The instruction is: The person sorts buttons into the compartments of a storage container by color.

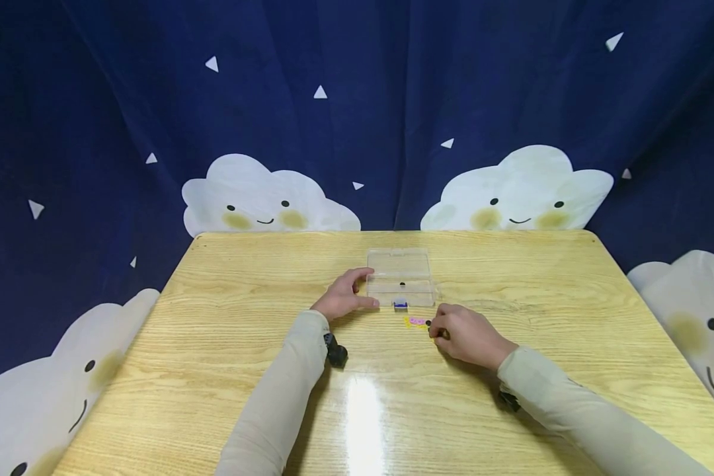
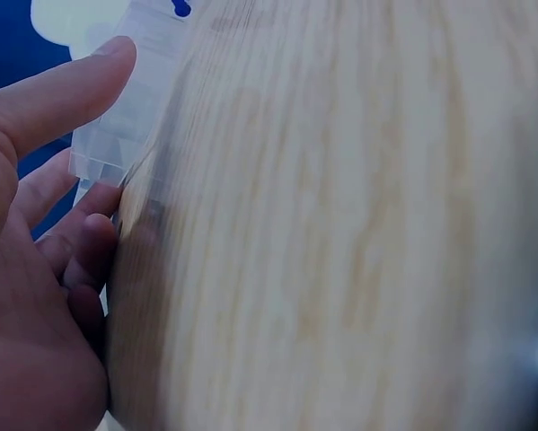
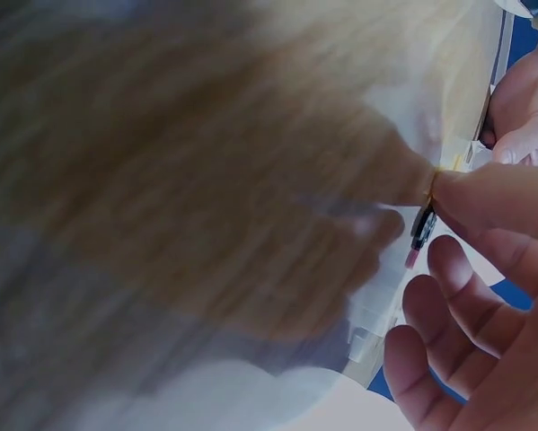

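A clear plastic box [image 1: 398, 291] lies with its lid [image 1: 398, 263] raised at the back, a blue latch [image 1: 400, 307] on its front, and a small black dot-like piece [image 1: 402, 284] within its outline. My left hand [image 1: 345, 295] holds the box at its left side, the thumb by the front corner and fingers behind. In front of the box, small pink pieces [image 1: 417, 321] and yellow pieces [image 1: 407, 322] lie in a row. My right hand [image 1: 469, 332] pinches a small yellow-and-black piece at the row's right end; a black part with a pink tip [image 3: 418, 235] shows below the thumb.
The wooden table [image 1: 244, 370] spreads around both hands. A dark blue curtain [image 1: 357, 99] with white clouds and triangles hangs behind its far edge. A black wrist camera [image 1: 336, 352] sits on the left sleeve.
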Demonstrator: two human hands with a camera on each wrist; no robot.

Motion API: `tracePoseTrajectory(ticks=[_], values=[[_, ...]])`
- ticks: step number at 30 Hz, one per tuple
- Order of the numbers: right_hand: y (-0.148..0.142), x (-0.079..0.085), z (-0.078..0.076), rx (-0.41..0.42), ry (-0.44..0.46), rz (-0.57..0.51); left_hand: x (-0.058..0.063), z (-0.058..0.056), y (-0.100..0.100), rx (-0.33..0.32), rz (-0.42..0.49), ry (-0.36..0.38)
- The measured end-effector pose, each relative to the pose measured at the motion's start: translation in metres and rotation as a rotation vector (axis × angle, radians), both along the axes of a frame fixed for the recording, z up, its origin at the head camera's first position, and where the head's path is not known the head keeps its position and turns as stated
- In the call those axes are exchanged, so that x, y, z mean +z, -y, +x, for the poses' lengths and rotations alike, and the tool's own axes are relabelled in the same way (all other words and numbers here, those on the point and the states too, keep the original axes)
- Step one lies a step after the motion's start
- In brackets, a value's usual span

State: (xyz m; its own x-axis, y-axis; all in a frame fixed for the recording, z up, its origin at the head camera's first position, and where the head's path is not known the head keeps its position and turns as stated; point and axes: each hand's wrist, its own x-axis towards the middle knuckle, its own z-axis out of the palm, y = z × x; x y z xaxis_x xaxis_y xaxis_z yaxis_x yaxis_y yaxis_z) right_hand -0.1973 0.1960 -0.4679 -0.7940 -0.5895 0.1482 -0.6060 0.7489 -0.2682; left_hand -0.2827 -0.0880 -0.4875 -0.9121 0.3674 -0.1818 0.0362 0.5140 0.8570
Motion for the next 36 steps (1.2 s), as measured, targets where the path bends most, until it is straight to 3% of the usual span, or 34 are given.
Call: tracePoseTrajectory(ticks=[12,36], values=[[0.0014,0.0014,0.0008,-0.031,0.023,-0.014,0.0004,0.0007,-0.0002,0.004,0.008,0.015],[-0.0006,0.0015,0.0008,-0.004,-0.009,-0.014,0.0021,0.0007,-0.0012,0.004,0.0,0.008]])
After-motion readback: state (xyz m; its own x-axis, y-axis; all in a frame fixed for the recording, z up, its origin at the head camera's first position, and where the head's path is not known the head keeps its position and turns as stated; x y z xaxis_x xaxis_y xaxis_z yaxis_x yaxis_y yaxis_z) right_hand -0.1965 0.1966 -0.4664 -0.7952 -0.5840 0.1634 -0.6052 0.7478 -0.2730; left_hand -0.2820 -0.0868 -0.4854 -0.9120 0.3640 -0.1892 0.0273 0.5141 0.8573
